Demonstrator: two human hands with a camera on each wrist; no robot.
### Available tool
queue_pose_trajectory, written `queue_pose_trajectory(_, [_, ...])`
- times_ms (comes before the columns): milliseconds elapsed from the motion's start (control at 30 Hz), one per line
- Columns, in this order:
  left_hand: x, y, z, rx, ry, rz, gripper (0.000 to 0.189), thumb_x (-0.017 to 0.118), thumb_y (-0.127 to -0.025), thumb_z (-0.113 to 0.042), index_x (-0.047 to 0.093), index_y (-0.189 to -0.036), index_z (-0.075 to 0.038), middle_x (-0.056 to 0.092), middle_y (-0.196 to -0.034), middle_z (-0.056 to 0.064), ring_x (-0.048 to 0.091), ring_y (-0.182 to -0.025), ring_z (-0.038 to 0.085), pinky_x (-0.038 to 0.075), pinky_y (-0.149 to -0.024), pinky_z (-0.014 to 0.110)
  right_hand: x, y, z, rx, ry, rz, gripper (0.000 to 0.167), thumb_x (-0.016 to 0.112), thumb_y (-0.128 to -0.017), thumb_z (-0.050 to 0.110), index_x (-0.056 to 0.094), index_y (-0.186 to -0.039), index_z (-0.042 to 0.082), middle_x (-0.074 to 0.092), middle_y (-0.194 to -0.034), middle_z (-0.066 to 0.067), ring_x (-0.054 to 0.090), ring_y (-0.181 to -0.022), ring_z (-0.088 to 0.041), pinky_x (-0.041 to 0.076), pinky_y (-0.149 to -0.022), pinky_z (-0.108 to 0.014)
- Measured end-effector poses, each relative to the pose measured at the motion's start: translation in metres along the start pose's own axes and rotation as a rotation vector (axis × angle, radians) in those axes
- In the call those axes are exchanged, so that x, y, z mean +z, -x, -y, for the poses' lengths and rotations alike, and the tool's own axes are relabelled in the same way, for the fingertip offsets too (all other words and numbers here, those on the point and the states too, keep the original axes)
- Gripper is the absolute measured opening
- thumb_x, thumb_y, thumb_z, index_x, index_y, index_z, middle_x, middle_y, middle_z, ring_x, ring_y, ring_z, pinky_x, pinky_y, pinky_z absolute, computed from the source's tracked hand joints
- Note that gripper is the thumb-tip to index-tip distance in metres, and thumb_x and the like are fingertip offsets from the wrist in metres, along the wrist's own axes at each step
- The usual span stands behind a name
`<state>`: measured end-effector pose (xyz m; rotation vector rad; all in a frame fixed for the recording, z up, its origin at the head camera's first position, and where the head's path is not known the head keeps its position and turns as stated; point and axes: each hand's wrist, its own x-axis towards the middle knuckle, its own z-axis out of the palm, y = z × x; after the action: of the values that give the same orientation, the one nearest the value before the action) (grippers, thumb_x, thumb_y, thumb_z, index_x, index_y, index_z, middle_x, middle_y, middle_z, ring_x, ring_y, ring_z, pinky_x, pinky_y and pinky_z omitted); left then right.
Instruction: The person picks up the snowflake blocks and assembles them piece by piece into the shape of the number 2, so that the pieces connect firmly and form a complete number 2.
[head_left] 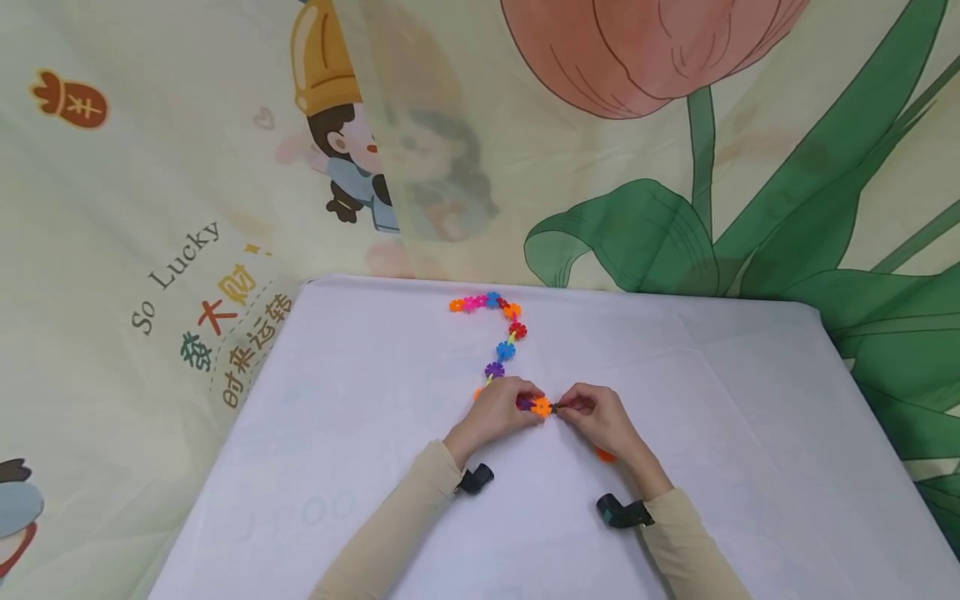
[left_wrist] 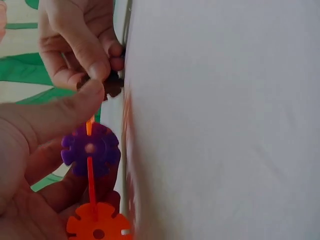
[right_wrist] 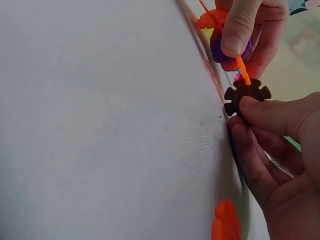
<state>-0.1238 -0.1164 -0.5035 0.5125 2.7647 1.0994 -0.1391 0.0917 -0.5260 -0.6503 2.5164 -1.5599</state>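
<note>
A chain of colourful slotted plastic discs (head_left: pixel 506 351) curves over the white table toward my left hand (head_left: pixel 495 414). That hand pinches the near end of the chain between thumb and fingers, around a purple disc (left_wrist: pixel 90 147) and an orange disc (head_left: pixel 542 407). Across from it, my right hand (head_left: pixel 603 418) pinches a dark brown slotted disc (right_wrist: pixel 244 94) between thumb and fingertips. In the right wrist view, the orange disc, seen edge-on, meets the dark disc's rim at a slot. Another orange disc (left_wrist: pixel 100 225) hangs on the chain below the purple one.
An orange piece (head_left: pixel 604 455) lies on the table (head_left: pixel 360 417) under my right wrist. The chain's far end (head_left: pixel 457 306) lies near the table's back edge. Behind it hangs a printed cloth (head_left: pixel 465 250) with flowers and cartoon figures. Each wrist wears a small black camera (head_left: pixel 622 511).
</note>
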Motion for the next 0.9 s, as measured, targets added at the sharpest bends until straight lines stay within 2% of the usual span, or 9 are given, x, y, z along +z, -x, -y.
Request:
queue_pose_trajectory(367, [0.001,-0.002,0.000,0.023,0.002,-0.007,0.031,0.083,-0.080,-0.016,0.075,-0.108,-0.004,0.073,-0.097,0.005,0.062,-0.084,0.013,0.049,-0.077,0.021,0.005,-0.002,0.001,-0.045,0.018,-0.049,0.012,0.079,-0.078,-0.006,0.071,-0.078,0.002,0.071,-0.080,-0.006,0.062,-0.066,-0.013,0.054,-0.063,-0.021])
queue_pose_trajectory(567, [0.001,-0.003,-0.001,0.025,-0.026,-0.007,0.031,0.082,-0.081,-0.016,0.075,-0.109,-0.003,0.073,-0.101,0.006,0.063,-0.088,0.016,0.050,-0.079,0.022,0.009,-0.001,0.007,-0.055,0.109,-0.068,0.015,0.079,-0.078,-0.006,0.069,-0.076,0.005,0.069,-0.078,-0.003,0.055,-0.065,-0.014,0.049,-0.059,-0.022])
queue_pose_trajectory(667, [0.000,-0.004,0.000,0.014,-0.033,-0.005,0.031,0.082,-0.081,-0.017,0.075,-0.109,-0.004,0.073,-0.100,0.005,0.063,-0.088,0.015,0.049,-0.079,0.022,0.009,-0.003,0.011,-0.029,0.134,-0.065,0.013,0.080,-0.077,-0.005,0.071,-0.077,0.005,0.070,-0.079,-0.004,0.055,-0.066,-0.015,0.050,-0.060,-0.022])
queue_pose_trajectory(767, [-0.002,-0.003,0.001,-0.008,-0.022,0.005,0.030,0.083,-0.081,-0.018,0.075,-0.108,-0.007,0.071,-0.096,0.001,0.059,-0.083,0.012,0.048,-0.075,0.022,0.003,-0.004,0.013,0.019,0.141,-0.003,0.012,0.081,-0.078,0.002,0.074,-0.087,0.003,0.072,-0.086,-0.006,0.059,-0.069,-0.013,0.052,-0.064,-0.021])
queue_pose_trajectory(900, [-0.004,0.002,-0.001,-0.037,-0.020,0.026,0.030,0.083,-0.080,-0.021,0.074,-0.107,-0.011,0.066,-0.089,-0.003,0.054,-0.078,0.010,0.046,-0.070,0.021,-0.021,0.007,0.015,0.112,0.224,0.108,0.030,0.085,-0.077,0.014,0.072,-0.101,0.003,0.067,-0.094,-0.005,0.058,-0.073,-0.014,0.051,-0.065,-0.023])
